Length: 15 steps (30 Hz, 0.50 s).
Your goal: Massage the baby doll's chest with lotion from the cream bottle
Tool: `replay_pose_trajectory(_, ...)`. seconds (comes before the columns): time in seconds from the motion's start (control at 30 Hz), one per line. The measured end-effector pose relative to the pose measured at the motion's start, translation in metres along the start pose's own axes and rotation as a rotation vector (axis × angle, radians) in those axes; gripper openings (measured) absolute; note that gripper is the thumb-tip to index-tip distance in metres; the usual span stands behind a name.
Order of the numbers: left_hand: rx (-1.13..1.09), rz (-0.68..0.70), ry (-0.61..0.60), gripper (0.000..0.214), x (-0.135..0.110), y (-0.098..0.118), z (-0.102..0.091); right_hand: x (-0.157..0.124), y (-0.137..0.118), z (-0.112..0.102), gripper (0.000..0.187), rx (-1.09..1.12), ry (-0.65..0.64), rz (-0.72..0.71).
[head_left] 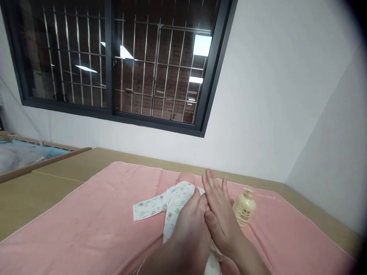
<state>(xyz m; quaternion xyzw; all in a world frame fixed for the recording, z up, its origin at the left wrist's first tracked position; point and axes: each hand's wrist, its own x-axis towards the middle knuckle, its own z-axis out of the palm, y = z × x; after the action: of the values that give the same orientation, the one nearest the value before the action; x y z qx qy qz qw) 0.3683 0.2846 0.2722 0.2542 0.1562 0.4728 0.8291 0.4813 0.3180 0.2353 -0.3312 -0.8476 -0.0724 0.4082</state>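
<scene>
While the right hand (220, 210), with fingers straight and slightly spread, meets the left hand (190, 225), whose partly hidden fingers I cannot judge, the baby doll (175, 204) lies leftward behind them on the pink mat (100, 214), lengthwise near to far, the left hand nearer.

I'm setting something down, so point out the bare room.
Free: the pink blanket left of the sleeve of the printed garment, and right of the yellow pump bottle. Crowded: the middle, where the left hand and right hand meet over the garment, with the bottle close by.
</scene>
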Motion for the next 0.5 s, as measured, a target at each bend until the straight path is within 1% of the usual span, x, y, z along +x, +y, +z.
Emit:
replay_pose_trajectory(0.07,-0.011,-0.052,-0.015,0.059,-0.012,0.016,0.003,-0.001,-0.002,0.006,0.067,-0.019,-0.021,-0.018)
replay_pose_trajectory(0.13,-0.020,-0.077,-0.018,0.062,-0.017,0.029,0.001,-0.003,-0.007,0.015,0.071,-0.060,-0.041,-0.087)
replay_pose_trajectory(0.17,-0.025,-0.077,0.002,0.064,-0.017,0.033,-0.001,-0.005,-0.010,0.021,0.075,-0.089,-0.041,-0.143)
replay_pose_trajectory(0.23,-0.028,-0.068,0.096,0.069,-0.013,0.037,-0.009,-0.009,-0.018,0.035,0.079,-0.153,-0.013,-0.252)
replay_pose_trajectory(0.3,-0.019,-0.064,0.173,0.072,-0.006,0.033,-0.018,-0.012,-0.026,0.046,0.076,-0.204,0.048,-0.273)
replay_pose_trajectory(0.37,-0.007,-0.031,0.184,0.072,0.001,0.023,-0.027,-0.015,-0.034,0.050,0.069,-0.209,0.055,-0.232)
replay_pose_trajectory(0.43,-0.008,0.044,0.192,0.072,0.009,0.007,-0.037,-0.018,-0.037,0.046,0.065,-0.179,0.010,-0.229)
replay_pose_trajectory(0.5,-0.024,0.108,0.241,0.073,0.016,-0.011,-0.046,-0.021,-0.035,0.038,0.066,-0.149,-0.026,-0.236)
